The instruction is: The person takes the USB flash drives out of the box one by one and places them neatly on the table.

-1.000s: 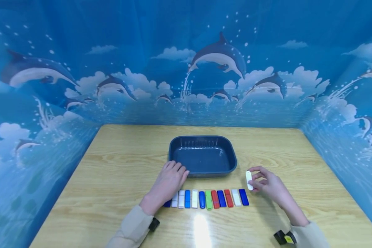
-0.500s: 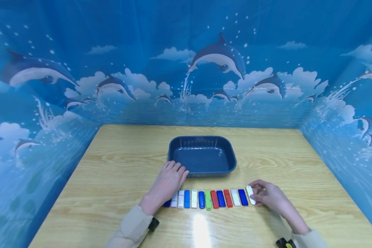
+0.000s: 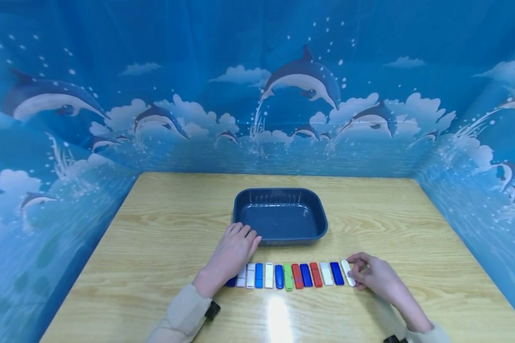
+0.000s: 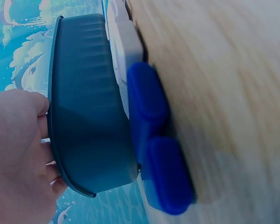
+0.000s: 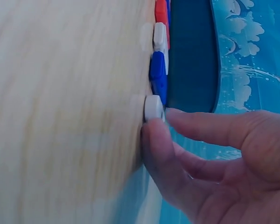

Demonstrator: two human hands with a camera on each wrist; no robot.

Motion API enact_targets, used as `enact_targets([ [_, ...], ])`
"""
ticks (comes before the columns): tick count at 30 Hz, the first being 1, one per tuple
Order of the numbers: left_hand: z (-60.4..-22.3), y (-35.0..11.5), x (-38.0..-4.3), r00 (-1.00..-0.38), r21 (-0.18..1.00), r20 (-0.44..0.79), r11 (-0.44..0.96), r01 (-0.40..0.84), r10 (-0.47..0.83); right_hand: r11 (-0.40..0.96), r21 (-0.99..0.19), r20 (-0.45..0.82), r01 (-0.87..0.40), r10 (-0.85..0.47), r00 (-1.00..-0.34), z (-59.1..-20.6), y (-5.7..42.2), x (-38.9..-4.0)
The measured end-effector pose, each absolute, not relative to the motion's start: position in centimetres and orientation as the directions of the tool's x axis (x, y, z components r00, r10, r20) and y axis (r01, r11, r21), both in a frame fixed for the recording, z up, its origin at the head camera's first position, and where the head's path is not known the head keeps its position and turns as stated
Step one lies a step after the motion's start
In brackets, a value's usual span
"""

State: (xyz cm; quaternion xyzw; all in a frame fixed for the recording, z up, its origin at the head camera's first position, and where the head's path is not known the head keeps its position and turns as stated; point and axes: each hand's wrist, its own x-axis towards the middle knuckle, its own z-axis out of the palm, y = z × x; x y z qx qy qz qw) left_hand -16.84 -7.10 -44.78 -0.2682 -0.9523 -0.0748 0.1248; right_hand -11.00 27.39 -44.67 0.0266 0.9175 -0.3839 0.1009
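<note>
A row of USB flash drives in blue, white, green and red lies on the wooden table (image 3: 154, 267), including a green USB flash drive (image 3: 288, 277). At its right end my right hand (image 3: 379, 277) pinches a white USB flash drive (image 3: 347, 273) between thumb and fingers, beside a blue USB flash drive (image 5: 158, 77). Behind the row stands a dark blue plastic basin (image 3: 283, 241). My left hand (image 3: 235, 247) grips the basin's front left corner, fingers curled over the rim. That hand and wrist partly hide the row's left end, where two blue USB flash drives (image 4: 147, 98) show in the left wrist view.
A blue curtain (image 3: 257, 95) printed with dolphins and clouds surrounds the table on the back and both sides. Each wrist wears a small black camera mount, such as the left mount (image 3: 213, 310). The basin stands close behind the row of USB flash drives.
My right hand has brought the white USB flash drive down and toward me, from right of the row to its right end. The left hand has stayed on the basin.
</note>
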Motion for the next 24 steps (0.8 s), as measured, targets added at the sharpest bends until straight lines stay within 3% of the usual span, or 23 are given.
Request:
enact_targets([
  [9, -44.6, -7.2, -16.8, -0.823, 0.063, 0.293, 0.849, 0.525, 0.487, 0.836, -0.546, 0.074, -0.056, -0.019, -0.997, -42.4, 26.2, -11.9],
  [15, -44.6, -7.3, -16.6, -0.821, 0.057, 0.284, 0.846, 0.53, 0.495, 0.842, -0.523, 0.165, -0.137, -0.057, -0.985, -41.0, 23.5, -13.0],
  [24, -44.4, -7.1, -16.4, -0.839, 0.082, 0.232, 0.85, 0.521, 0.492, 0.853, -0.417, 0.376, -0.315, -0.154, -0.914, -40.3, 18.7, -14.1],
])
